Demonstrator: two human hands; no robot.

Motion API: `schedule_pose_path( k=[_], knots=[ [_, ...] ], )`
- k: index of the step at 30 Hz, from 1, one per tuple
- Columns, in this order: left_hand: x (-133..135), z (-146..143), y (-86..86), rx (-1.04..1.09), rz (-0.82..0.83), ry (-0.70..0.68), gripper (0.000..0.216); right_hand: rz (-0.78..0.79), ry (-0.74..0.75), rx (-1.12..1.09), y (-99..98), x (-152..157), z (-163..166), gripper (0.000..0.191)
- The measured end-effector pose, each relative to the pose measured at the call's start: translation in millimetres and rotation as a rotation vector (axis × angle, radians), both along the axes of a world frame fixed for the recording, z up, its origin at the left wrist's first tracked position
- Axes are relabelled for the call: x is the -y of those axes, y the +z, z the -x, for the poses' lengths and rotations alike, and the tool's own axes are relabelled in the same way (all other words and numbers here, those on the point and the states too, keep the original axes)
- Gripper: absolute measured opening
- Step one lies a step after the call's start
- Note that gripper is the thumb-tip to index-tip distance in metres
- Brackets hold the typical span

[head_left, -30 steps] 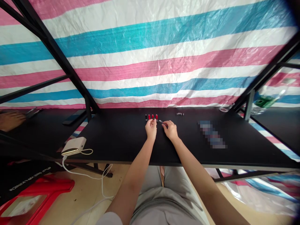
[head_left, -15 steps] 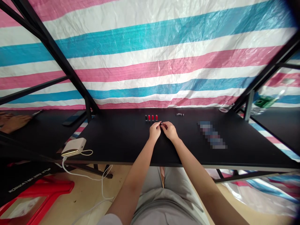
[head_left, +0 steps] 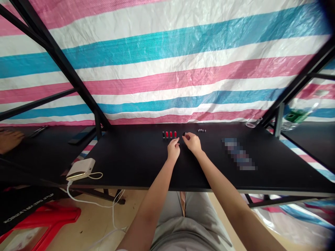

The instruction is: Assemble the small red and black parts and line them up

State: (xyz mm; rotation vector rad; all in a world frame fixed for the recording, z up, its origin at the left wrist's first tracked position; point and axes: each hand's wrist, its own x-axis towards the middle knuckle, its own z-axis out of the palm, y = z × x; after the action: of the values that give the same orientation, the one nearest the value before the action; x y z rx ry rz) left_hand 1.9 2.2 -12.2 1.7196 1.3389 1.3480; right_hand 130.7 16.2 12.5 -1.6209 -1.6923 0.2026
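Note:
My right hand (head_left: 193, 142) pinches a small black cylindrical piece (head_left: 184, 134) between thumb and fingertips, just above the black table. Beside it on the left, my left hand (head_left: 173, 149) is apart from that piece, thumb and index finger slightly separated, with nothing visible between them. Beyond my left hand stands a short row of small cylinders with pale ends: one black cylinder (head_left: 163, 135) at the left, then three red cylinders (head_left: 171, 134). Several small shiny metal pieces (head_left: 201, 130) lie in a line to the right, past my right hand.
The black table (head_left: 131, 157) carries a blurred-out flat item (head_left: 239, 154) on the right and a clear cup (head_left: 253, 122) at the back right. A white power bank (head_left: 81, 169) with cables sits front left. Another person's hand (head_left: 10, 140) rests at far left. Black frame posts flank the table.
My hands have moved apart. The right has shifted slightly right and away from me with the small black piece, while the left no longer touches it. The other person's hand has moved left.

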Motion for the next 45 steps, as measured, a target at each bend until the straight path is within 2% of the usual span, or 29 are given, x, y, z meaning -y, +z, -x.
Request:
schedule_pose_path(
  k=[4, 9, 20, 33, 45],
  knots=[
    [0, 1, 0.8, 0.004, -0.013, 0.011, 0.039, 0.175, -0.132, 0.024, 9.0, -32, -14, 0.015],
    [1, 0, 3.9, -0.001, 0.003, 0.024, 0.031, 0.308, -0.154, 0.056, 6.4, -61, -23, 0.015],
    [2, -2, 6.3, -0.017, 0.035, 0.023, 0.027, 0.318, -0.137, 0.089, -3.7, -82, -21, 0.016],
    [3, -1, 5.6, -0.024, 0.047, 0.025, 0.027, 0.294, -0.092, 0.063, -13.2, -83, -31, 0.013],
    [6, -2, 8.7, -0.023, 0.045, 0.022, 0.028, 0.324, -0.149, 0.031, -18.6, -88, -33, 0.014]
  ],
)
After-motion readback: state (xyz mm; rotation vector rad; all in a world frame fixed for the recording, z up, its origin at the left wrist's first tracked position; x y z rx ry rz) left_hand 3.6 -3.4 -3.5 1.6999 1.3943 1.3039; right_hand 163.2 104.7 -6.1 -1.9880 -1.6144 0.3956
